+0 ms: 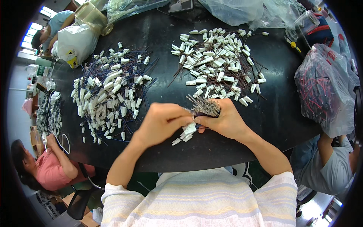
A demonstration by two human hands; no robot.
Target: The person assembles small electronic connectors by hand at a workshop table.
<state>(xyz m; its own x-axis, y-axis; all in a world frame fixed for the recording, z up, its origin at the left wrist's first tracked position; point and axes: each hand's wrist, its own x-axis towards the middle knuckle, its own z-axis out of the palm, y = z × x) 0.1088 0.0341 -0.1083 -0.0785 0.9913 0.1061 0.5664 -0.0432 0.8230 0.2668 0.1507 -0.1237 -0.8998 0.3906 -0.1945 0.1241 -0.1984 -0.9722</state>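
My right hand (227,122) is closed round a thick bundle of short dark wires (204,107). Their pale, metallic-looking ends fan out above the fist. White plastic connectors (188,132) hang together below the thumb, just over the front of the black table. My left hand (163,123) pinches with thumb and forefinger right beside the bundle, close to the connectors; whatever lies between those fingertips is hidden. Beyond my hands, a heap of white connectors on brown wires (216,62) lies to the right, and a larger heap on blue wires (110,87) lies to the left.
The black table (160,62) curves round in front of me. Clear plastic bags (238,13) line its far edge. A bag of red and dark wires (323,90) sits at the right, a white bag (77,43) at the far left. People sit on both sides.
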